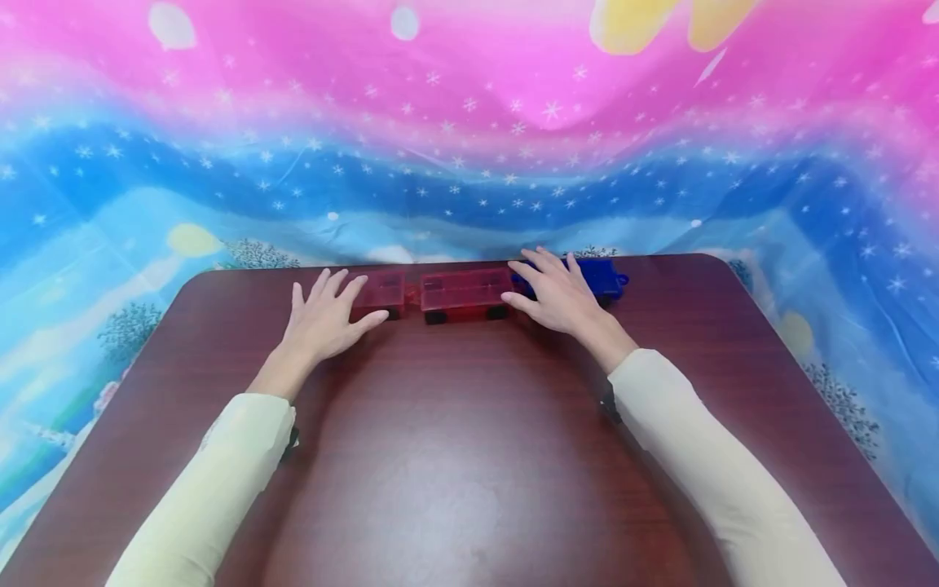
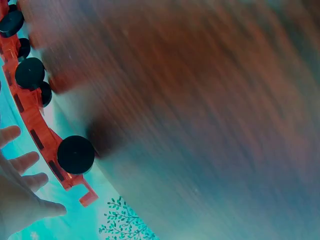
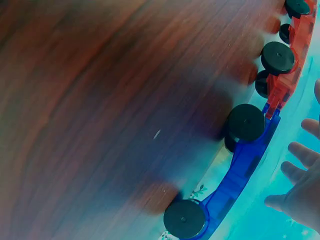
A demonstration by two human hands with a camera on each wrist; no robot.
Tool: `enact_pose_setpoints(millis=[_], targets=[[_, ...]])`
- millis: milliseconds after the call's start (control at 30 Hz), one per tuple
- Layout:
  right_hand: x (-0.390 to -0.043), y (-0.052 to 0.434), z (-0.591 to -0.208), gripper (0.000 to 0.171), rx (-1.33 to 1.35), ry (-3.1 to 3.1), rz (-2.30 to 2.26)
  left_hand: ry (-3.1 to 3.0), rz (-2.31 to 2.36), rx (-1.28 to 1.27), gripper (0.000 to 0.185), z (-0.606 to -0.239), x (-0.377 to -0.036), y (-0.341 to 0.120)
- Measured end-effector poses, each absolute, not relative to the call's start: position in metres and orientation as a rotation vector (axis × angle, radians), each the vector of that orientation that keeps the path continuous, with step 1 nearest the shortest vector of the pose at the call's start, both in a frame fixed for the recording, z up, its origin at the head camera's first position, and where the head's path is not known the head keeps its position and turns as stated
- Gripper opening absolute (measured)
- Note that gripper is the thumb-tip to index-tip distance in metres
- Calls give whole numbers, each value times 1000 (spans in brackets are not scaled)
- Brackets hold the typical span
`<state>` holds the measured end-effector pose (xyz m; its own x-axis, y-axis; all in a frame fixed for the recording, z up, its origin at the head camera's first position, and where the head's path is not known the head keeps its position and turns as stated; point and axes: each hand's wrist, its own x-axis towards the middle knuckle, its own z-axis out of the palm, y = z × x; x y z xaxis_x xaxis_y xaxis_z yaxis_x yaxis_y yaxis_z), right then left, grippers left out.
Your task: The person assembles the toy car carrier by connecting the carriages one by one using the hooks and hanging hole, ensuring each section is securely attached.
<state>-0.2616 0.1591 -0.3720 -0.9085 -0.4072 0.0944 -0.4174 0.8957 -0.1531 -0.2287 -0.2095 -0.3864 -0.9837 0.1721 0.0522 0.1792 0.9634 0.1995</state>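
Near the table's far edge, toy wheeled cars stand in a row: a clear red car (image 1: 385, 292) on the left, another red car (image 1: 466, 285) in the middle and a blue car (image 1: 605, 277) on the right. My left hand (image 1: 323, 319), fingers spread, overlaps the left red car in the head view. In the left wrist view its fingers appear beside that car, whose end hook (image 2: 89, 196) shows. My right hand (image 1: 563, 297), also spread, covers part of the blue car. In the right wrist view, the blue car (image 3: 242, 170) meets the middle red car (image 3: 295, 55) at a coupling. Neither hand grips anything.
The cars stand on black wheels (image 2: 75, 155) on a dark reddish-brown wooden table (image 1: 455, 456) with rounded far corners. A pink and blue printed cloth (image 1: 469, 163) hangs close behind the far edge and around both sides.
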Motion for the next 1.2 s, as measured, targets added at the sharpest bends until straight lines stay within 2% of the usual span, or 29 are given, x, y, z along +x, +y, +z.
enact_pose_setpoints(millis=[633,1200], targets=[[-272,132,-378,70,693,-3007,248,-3026,-313,-251,86,-397,-246,-218],[-285,119,-387,86,701,-3077,180,-3078,-287,-257,97,-400,-261,-222]])
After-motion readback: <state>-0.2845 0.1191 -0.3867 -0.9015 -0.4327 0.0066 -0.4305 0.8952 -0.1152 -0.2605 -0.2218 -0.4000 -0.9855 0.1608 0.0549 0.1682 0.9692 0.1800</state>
